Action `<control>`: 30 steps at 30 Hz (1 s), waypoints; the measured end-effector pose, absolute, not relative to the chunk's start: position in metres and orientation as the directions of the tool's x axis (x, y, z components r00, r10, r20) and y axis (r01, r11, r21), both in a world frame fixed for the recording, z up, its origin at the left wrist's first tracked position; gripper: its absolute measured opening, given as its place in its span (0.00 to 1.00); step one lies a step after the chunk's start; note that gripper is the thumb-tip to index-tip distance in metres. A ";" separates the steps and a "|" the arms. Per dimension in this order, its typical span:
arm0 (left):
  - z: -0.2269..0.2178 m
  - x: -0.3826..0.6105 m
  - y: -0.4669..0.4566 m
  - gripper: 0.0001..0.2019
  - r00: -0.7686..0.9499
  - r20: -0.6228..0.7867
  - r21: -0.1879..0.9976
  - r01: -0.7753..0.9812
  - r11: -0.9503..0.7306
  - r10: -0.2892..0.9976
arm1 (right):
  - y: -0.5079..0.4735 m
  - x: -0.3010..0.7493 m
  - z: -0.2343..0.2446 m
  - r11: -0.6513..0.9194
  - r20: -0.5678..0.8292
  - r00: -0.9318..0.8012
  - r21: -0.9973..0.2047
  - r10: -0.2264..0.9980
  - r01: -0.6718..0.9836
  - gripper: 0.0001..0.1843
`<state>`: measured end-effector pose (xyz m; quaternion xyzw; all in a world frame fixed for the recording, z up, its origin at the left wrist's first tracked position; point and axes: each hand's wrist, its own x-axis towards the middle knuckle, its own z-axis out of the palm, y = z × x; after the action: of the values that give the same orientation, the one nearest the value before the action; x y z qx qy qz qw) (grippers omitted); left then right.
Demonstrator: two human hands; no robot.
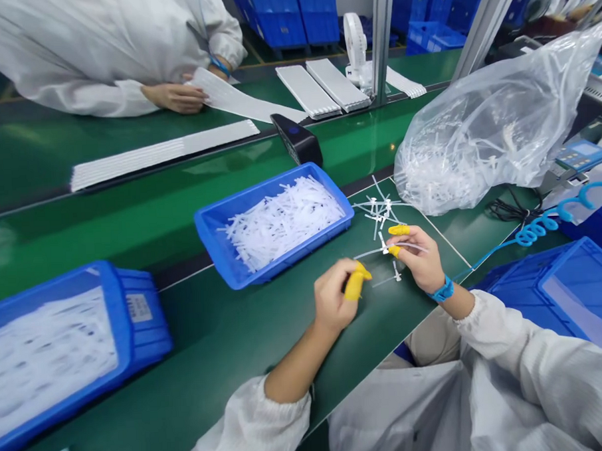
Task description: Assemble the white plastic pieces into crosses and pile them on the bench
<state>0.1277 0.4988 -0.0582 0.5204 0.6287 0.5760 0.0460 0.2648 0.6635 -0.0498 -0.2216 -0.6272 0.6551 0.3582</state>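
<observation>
Clock directions were taken from the right hand [425, 260], with 12 o'clock at the top of the head view. Two bare hands were positioned above one flat, dark-green work surface [231, 345].

The left hand [334, 294] was located between 8 and 9 o'clock. Its yellow-covered thumb and forefinger were drawn narrowly together; whether they gripped anything could not be told. The right hand wore two yellow finger covers [399, 230] and pinched one thin, translucent white tube [367, 253] fitted with one white plastic connector [383, 243]. The connector was just beside those fingertips, between 9 and 10 o'clock; the tube extended towards the left hand.

One loose tube-and-connector piece [397, 273] lay between the hands, between 8 and 9 o'clock. A pile of similar white pieces [388, 207], too tangled to count, lay at 10 to 11 o'clock.

Two rectangular blue plastic trays held uncounted white tube lengths: the middle tray [212, 239] at 9 to 10 o'clock, the left tray [149, 338] at 8 to 9 o'clock. One clear plastic bag [497, 137] of white parts was located at 1 o'clock.

Farther off, one black angular device [297, 140] stood at 10 o'clock. Beyond it, at 11 o'clock, two flat white stacks [338, 84] lay side by side. At 10 o'clock, a co-worker's two hands [178, 98] held one white strip [248, 101].
</observation>
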 end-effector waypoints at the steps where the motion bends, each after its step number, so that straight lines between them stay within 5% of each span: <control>1: -0.056 0.131 0.498 0.08 -0.302 0.589 0.685 0.678 -0.265 0.750 | 0.664 0.265 -0.050 0.051 0.167 -0.636 -0.979 0.754 -0.197 0.19; 4: -0.053 0.142 0.501 0.08 0.064 0.535 0.444 0.827 -0.345 0.842 | 0.670 0.262 -0.048 0.103 0.195 -0.559 -0.976 0.806 -0.193 0.18; 7: -0.058 0.148 0.507 0.13 0.192 0.348 0.318 0.897 -0.308 0.918 | 0.686 0.261 -0.045 0.193 0.255 -0.421 -0.964 0.871 -0.185 0.15; 10: -0.066 0.147 0.508 0.13 0.175 0.304 0.351 0.893 -0.281 0.937 | 0.702 0.267 -0.045 0.249 0.291 -0.447 -0.957 0.846 -0.151 0.15; 13: -0.069 0.143 0.507 0.13 0.115 0.311 0.405 0.882 -0.242 0.943 | 0.705 0.287 -0.047 0.279 0.232 -0.652 -0.960 0.722 -0.033 0.27; 16: -0.068 0.142 0.508 0.14 0.072 0.307 0.440 0.873 -0.209 0.949 | 0.696 0.309 -0.045 0.453 0.243 -0.752 -0.888 0.612 0.082 0.32; 19: -0.066 0.143 0.511 0.16 0.052 0.285 0.468 0.864 -0.186 0.957 | 0.685 0.313 -0.032 0.567 0.311 -0.749 -0.817 0.585 0.103 0.26; 24: -0.064 0.144 0.514 0.16 0.033 0.260 0.492 0.855 -0.162 0.965 | 0.668 0.252 0.004 0.490 0.302 -0.786 -0.872 0.539 0.002 0.12; 27: -0.064 0.144 0.515 0.17 0.000 0.260 0.497 0.858 -0.134 0.966 | 0.657 0.182 0.016 0.495 0.287 -0.892 -0.865 0.348 -0.085 0.11; 30: -0.067 0.143 0.519 0.17 -0.004 0.257 0.481 0.868 -0.125 0.966 | 0.643 0.107 0.016 0.675 0.268 -0.960 -0.724 0.086 -0.142 0.12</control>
<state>0.1433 0.5188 -0.0673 0.6998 0.6552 0.2695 0.0916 0.1072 0.6430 0.0163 0.0153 -0.9042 0.4028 0.1415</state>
